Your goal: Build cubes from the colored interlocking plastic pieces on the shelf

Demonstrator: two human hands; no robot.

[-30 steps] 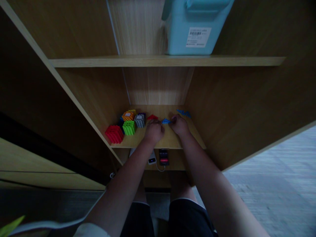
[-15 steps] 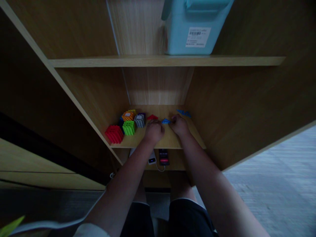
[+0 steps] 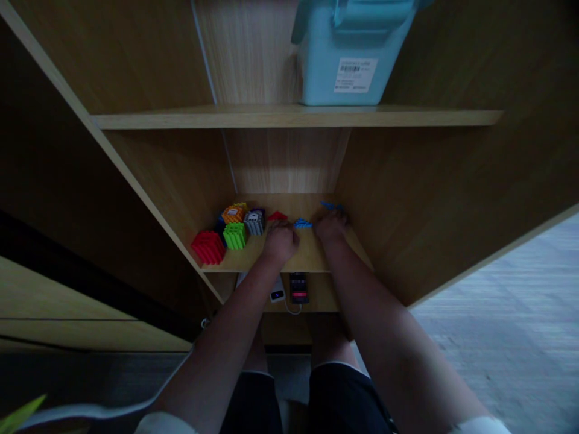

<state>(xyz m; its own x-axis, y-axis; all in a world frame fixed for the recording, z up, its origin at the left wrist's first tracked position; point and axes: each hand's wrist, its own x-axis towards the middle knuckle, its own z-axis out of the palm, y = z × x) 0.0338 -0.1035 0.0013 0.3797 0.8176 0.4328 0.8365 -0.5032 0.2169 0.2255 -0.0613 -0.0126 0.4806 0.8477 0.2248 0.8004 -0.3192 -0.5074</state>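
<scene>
My left hand (image 3: 280, 241) rests on the middle shelf with its fingers curled closed, right in front of a red flat piece (image 3: 277, 216). Whatever lies inside its fingers, if anything, is hidden. A small stack of blue plastic pieces (image 3: 303, 223) sits on the shelf between my two hands. My right hand (image 3: 332, 224) is at the loose blue pieces (image 3: 329, 205) toward the back right, covering part of them. Its back faces me, so its fingertips are hidden. Bundled plastic blocks stand to the left: red (image 3: 208, 248), green (image 3: 235, 235), grey (image 3: 254, 222) and orange (image 3: 233, 213).
Above, an upper shelf (image 3: 253, 119) carries a light blue lidded bin (image 3: 348, 54) with a label. Below are a phone (image 3: 299, 288) and a white device (image 3: 277, 294) with a cable. The cabinet's side panel (image 3: 429, 199) bounds the right.
My right hand has moved from beside the blue stack to the right, over the loose blue pieces. My left hand has stayed by the red piece. The view has shifted slightly.
</scene>
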